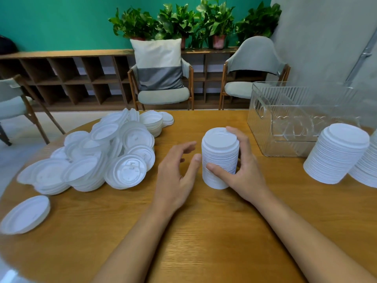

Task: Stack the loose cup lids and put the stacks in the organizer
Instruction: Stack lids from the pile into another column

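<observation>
A tall stack of white cup lids (pixel 220 154) stands upright in the middle of the wooden table (pixel 193 231). My right hand (pixel 240 166) grips it, thumb across the front and fingers round the far side. My left hand (pixel 175 176) hovers just left of the stack with fingers relaxed and spread, its thumb tip close to the stack's side. A heap of loose white lids (pixel 106 156) lies to the left. The clear plastic organizer (pixel 289 119) stands at the right rear. A second finished stack (pixel 336 154) stands in front of it.
One single lid (pixel 25 214) lies near the table's left edge. A third stack (pixel 367 170) is cut off at the right border. A short stack of lids (pixel 152 120) sits at the back of the heap. Chairs and a low shelf stand behind the table.
</observation>
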A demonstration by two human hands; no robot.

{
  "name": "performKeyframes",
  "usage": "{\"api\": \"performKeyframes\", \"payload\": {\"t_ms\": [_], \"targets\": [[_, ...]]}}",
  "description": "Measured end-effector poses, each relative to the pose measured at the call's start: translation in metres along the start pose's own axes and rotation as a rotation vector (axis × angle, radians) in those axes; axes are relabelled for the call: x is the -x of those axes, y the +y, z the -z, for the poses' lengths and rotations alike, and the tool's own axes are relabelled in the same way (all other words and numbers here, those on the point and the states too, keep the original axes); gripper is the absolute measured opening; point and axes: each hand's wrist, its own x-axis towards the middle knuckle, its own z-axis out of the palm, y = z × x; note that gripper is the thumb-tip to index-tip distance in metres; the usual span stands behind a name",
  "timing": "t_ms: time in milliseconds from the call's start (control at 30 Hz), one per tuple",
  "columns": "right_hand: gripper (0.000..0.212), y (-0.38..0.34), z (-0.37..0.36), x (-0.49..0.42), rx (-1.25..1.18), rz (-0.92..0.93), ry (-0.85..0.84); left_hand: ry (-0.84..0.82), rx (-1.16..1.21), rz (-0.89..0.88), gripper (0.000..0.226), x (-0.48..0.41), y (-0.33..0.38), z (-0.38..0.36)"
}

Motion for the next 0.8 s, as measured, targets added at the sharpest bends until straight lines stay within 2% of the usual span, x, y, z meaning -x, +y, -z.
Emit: {"api": "performKeyframes", "payload": {"t_ms": [67,200,400,533,600,667,800], "targets": [[0.087,-0.007,-0.007,0.004,-0.011,0.01,-0.018,-0.002,-0.18,-0.122,0.03,0.011,-0.003,0.014],[0.088,-0.02,-0.022,0.012,-0.022,0.007,-0.036,-0.026,-0.521,-0.309,0.034,0.022,-0.009,0.054],[0.09,-0.033,-0.032,0.019,-0.021,-0.024,-0.039,-0.164,-0.913,-0.187,0.039,0.027,-0.02,0.114],[0.09,-0.034,-0.032,0.021,-0.027,-0.029,-0.037,-0.177,-1.074,-0.195,0.026,0.031,-0.032,0.116],[0.089,-0.033,-0.031,0.02,-0.037,-0.025,-0.041,-0.169,-1.076,-0.226,0.027,0.032,-0.034,0.114],[0.087,-0.031,-0.029,0.02,-0.034,-0.015,-0.042,-0.147,-0.975,-0.248,0.034,0.031,-0.028,0.111],[0.083,-0.027,-0.023,0.018,-0.022,0.015,-0.032,-0.113,-0.521,-0.113,0.041,0.018,-0.001,0.102]]}}
